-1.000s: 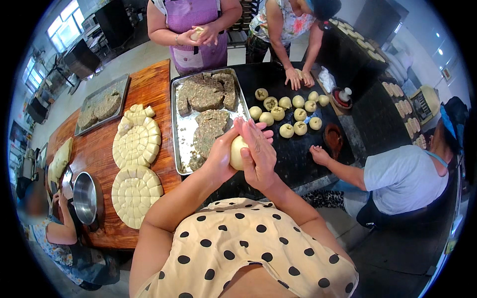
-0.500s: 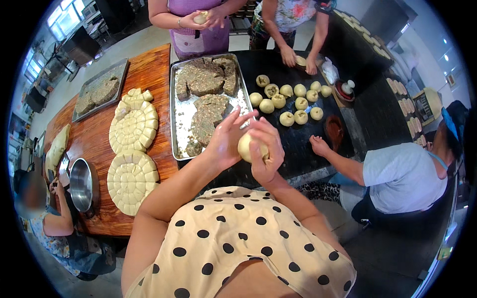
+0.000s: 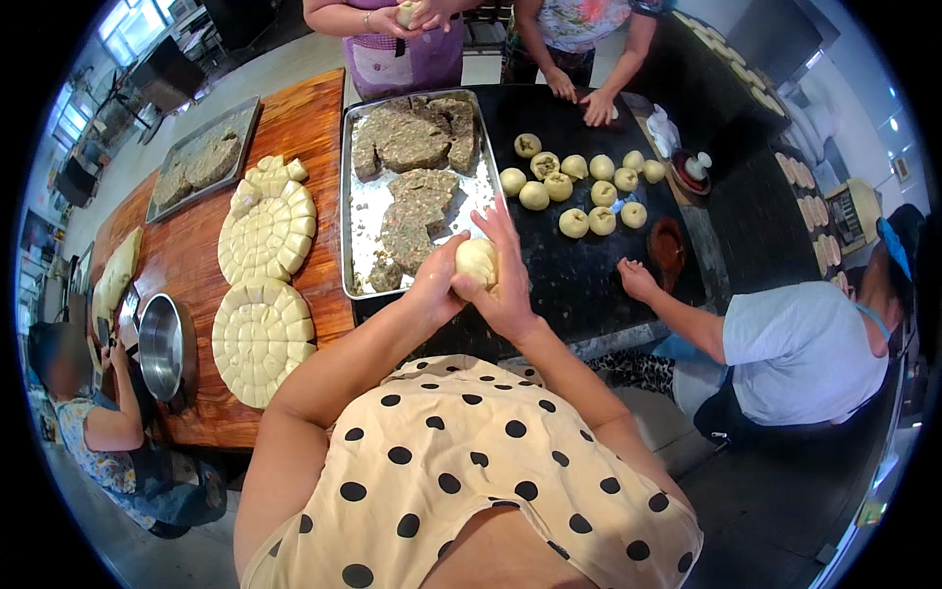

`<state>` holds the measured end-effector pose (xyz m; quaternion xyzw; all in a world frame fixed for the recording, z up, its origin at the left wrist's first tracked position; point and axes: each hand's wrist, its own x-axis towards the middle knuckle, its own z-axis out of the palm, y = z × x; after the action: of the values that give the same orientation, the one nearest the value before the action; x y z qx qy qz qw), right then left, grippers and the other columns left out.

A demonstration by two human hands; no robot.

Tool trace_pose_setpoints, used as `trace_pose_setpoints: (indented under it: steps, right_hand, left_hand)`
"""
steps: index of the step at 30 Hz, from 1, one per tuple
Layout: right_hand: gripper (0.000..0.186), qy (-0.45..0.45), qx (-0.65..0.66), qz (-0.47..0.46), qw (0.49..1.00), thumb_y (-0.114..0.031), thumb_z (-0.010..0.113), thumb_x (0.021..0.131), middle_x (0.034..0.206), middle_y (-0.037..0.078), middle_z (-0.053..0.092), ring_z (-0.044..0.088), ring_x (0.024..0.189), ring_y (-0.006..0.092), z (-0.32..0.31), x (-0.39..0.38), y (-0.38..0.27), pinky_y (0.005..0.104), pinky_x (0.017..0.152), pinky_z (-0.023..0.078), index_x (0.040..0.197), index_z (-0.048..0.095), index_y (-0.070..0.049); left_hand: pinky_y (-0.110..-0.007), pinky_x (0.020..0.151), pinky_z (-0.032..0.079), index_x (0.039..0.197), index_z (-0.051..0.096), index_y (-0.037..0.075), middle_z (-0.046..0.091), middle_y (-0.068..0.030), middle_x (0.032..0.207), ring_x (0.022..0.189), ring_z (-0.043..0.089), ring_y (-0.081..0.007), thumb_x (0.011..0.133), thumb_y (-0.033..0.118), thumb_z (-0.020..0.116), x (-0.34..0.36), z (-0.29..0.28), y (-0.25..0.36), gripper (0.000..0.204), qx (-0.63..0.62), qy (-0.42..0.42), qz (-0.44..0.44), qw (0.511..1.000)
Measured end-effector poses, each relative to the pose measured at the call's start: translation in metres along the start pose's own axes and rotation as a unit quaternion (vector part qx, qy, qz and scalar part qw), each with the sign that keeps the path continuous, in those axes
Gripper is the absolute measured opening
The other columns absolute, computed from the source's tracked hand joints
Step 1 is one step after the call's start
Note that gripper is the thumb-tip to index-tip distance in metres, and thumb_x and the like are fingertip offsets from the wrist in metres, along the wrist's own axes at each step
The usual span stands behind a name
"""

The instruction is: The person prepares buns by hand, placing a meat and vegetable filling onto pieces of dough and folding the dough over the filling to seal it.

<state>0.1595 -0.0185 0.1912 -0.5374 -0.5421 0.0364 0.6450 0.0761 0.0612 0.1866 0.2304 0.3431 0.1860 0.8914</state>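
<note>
A pale, round dough ball (image 3: 478, 262) is cupped between my two hands, just off the near edge of the metal tray (image 3: 346, 211). My left hand (image 3: 438, 283) presses against its left side with curled fingers. On the other side, my right hand (image 3: 510, 285) wraps it with the palm, thumb in front and fingers pointing up and away. Chunks of brown, speckled filling (image 3: 417, 211) lie in the tray beyond my hands. To the right, several filled dough balls (image 3: 574, 224) sit on the black worktop (image 3: 579, 294), some with filling showing at the top.
Rounds of cut dough pieces (image 3: 263, 339) lie on the wooden table (image 3: 334, 319) at left, near a steel bowl (image 3: 165, 348) and a second filling tray (image 3: 157, 211). Co-workers stand across the worktop and at both sides; one person's hand (image 3: 638, 279) rests near a reddish-brown dish (image 3: 667, 252).
My hands have drawn together around the dough ball, which has moved slightly left and up. Across the worktop, a co-worker's hands have shifted and now press lower against the surface.
</note>
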Motion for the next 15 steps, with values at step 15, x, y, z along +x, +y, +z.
trace_pose_setpoints:
  steps: [15]
  right_hand:
    - [0.063, -0.013, -0.062, 0.0, 0.998, -0.031, 0.076, 0.083, 0.14, 0.019, 0.052, 0.051, 0.128, 0.0354, 0.014, -0.022, 0.007, 0.0442, 0.106, 0.04, 0.133, 0.052, 0.0]
  left_hand:
    - [-0.037, 0.09, 0.054, 0.123, 0.054, 0.006, 0.064, -0.0113, 0.113, 0.103, 0.065, -0.0228, 0.103, 0.041, 0.043, 0.001, -0.014, -0.027, 0.042, -0.145, -0.036, 0.047, 0.988]
